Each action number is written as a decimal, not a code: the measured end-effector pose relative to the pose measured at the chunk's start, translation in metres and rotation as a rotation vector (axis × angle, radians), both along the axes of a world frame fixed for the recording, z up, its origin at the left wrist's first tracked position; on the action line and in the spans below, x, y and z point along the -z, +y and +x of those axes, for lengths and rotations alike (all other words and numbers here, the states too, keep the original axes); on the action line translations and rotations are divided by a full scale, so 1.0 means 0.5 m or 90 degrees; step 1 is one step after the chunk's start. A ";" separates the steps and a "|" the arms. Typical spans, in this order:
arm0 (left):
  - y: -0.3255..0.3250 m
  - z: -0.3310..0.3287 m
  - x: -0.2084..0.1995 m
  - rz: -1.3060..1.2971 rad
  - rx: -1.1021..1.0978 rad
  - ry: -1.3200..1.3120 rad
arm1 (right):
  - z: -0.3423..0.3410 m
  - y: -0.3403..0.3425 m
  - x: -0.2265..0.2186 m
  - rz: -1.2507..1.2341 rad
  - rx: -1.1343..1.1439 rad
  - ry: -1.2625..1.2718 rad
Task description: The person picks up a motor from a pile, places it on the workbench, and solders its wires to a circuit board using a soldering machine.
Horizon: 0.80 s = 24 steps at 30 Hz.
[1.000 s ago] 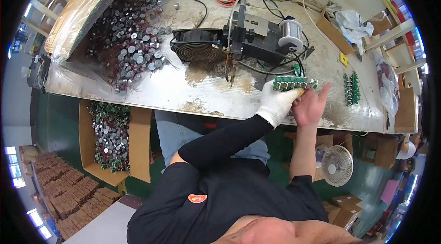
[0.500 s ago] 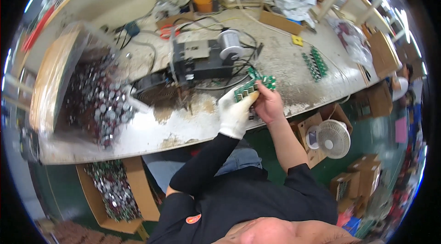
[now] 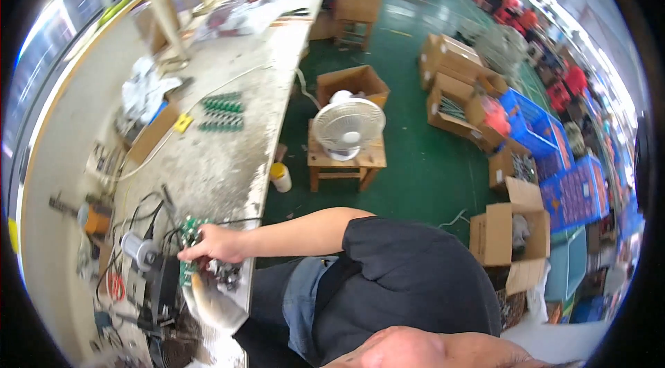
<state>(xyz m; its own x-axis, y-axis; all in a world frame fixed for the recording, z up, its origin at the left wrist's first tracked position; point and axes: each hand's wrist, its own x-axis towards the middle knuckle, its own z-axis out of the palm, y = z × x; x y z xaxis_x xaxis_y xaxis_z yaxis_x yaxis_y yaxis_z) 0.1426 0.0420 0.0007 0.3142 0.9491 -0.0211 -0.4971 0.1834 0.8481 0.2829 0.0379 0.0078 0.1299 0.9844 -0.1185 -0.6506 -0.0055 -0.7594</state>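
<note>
My left hand (image 3: 213, 307), in a white glove, is closed on the lower end of a green circuit board strip (image 3: 185, 272) over the worktable. Just above it, my bare right hand (image 3: 218, 243) grips the strip from the other side, its fingers bent over the board. More green board (image 3: 188, 231) shows past the right fingers. Close to both hands stands a black bench machine (image 3: 165, 288) carrying a spool of silvery wire (image 3: 142, 251). Small dark and metallic parts (image 3: 227, 274) lie on the table beside my right wrist.
Rows of green boards (image 3: 222, 122) lie farther along the worktable (image 3: 253, 153). A white cable crosses it by an open carton (image 3: 154, 134). A fan (image 3: 348, 127) stands on a wooden stool right of the table. Cartons (image 3: 509, 233) and blue crates (image 3: 571, 188) stand on the floor at right.
The view has swung to the right, so the table now runs up the left side and the fan sits near the middle. Both hands still hold the board.
</note>
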 end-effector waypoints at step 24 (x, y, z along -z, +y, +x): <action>0.091 -0.043 0.079 -0.097 0.087 0.014 | -0.023 0.032 0.033 -0.026 0.102 0.062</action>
